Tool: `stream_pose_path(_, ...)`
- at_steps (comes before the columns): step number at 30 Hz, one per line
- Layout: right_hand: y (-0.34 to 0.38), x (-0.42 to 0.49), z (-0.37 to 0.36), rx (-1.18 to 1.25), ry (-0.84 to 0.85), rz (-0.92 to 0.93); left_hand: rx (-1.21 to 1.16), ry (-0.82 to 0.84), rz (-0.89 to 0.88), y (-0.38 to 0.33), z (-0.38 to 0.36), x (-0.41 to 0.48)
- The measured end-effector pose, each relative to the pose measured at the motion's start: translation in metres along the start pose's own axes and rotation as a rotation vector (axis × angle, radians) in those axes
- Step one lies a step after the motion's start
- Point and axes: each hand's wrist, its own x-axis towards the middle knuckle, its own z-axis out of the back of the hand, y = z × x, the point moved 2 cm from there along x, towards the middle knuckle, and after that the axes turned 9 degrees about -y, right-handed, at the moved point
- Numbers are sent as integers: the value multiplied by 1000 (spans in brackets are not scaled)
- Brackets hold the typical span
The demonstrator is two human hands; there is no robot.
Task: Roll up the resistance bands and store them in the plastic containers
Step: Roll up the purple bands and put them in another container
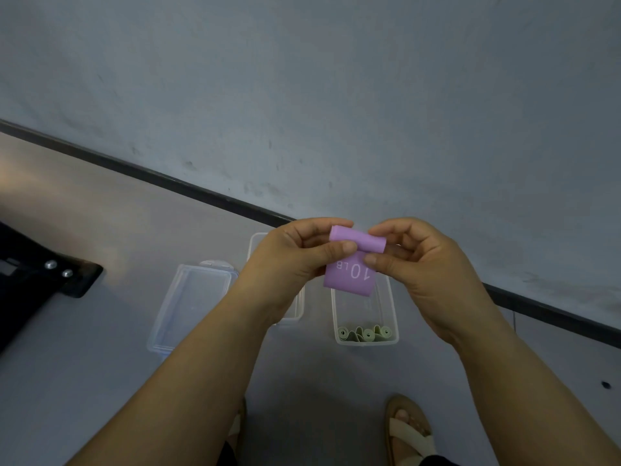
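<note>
A purple resistance band marked "10 LB" is partly rolled at its top, with a flat tail hanging below. My left hand pinches the roll's left end between thumb and fingers. My right hand pinches its right end. Both hold it in the air above the floor. Directly beneath stands a clear plastic container with a rolled green band at its near end. A second clear container is mostly hidden behind my left wrist.
A clear lid lies on the grey floor to the left. A black object with two screws sits at the far left. A dark baseboard runs diagonally under the wall. My sandalled feet are at the bottom.
</note>
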Motion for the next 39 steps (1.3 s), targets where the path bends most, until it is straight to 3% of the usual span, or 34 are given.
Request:
stream_pose_path(6,4,-1,2,-79,78,26,-11,48,11,-3,4,0)
stream_pose_path(14,19,-14,-1,-401,454,31,146,280,275,-3,21,-2)
stream_pose_path(18,18,-19,-6,-479,570,43,123,392,324,-3,19,-6)
stream_pose_path(28,21,-21,-6,-464,541,25,101,497,343,0,15,-9)
stream_pose_path(32,20,-20,0,-323,483,-36,137,582,318,0,14,-11)
stream_pose_path(39,19,-19,0,-70,504,-66,142,526,307,-1,13,-12)
